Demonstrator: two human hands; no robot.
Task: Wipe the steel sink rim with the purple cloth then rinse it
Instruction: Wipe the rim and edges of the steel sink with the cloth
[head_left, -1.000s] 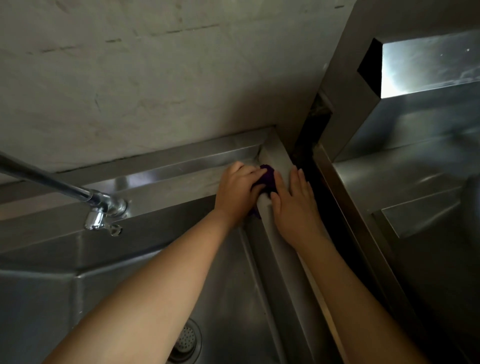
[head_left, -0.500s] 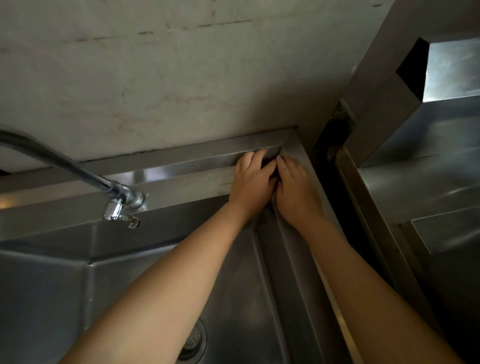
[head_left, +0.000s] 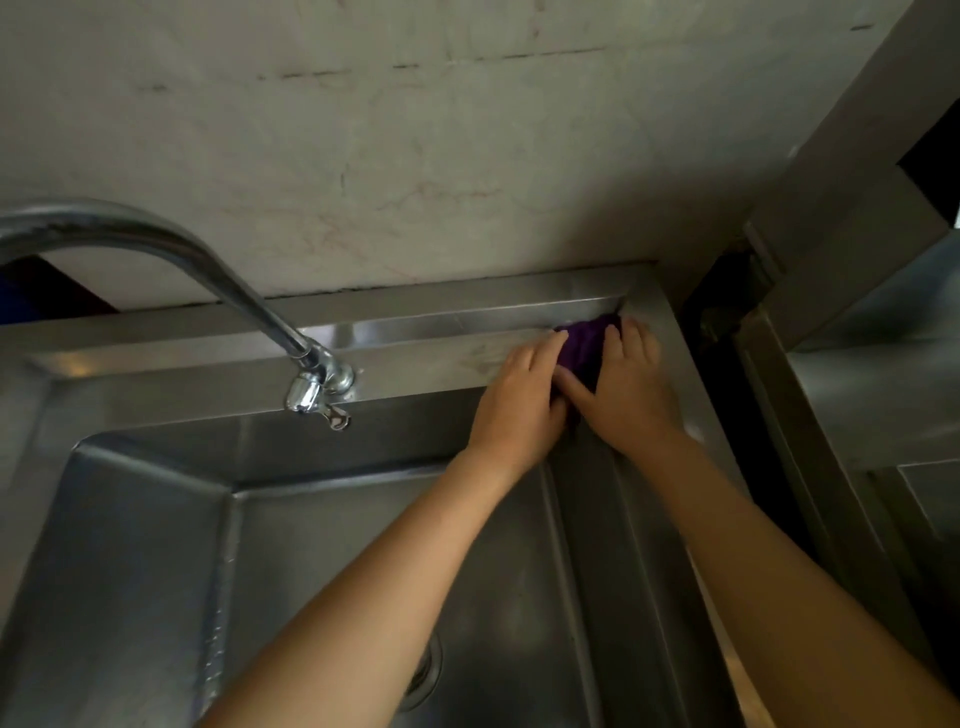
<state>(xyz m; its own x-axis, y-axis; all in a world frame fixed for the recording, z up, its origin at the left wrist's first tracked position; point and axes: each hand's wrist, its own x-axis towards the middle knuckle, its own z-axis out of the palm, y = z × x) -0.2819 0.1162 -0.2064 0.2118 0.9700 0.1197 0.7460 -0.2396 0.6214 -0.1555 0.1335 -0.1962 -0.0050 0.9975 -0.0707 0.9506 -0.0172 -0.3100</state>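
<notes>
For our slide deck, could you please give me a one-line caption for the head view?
Both hands, left hand and right hand, press a purple cloth into the steel sink rim's back-right corner.

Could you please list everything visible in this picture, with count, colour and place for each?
crumpled purple cloth: one, purple, on the sink's far right rim corner, pressed between both hands.
steel sink rim: one, grey metal, running along the wall and down the right side.
steel sink basin: one, grey, lower left and centre.
curved chrome tap: one, silver, mounted on the back rim, no water seen.
round metal drain: one, grey, basin floor, partly hidden by the left arm.
pale stained wall: one, beige, behind the sink.
neighbouring steel unit: one, grey, right.
left hand: on the cloth.
right hand: on the cloth.
</notes>
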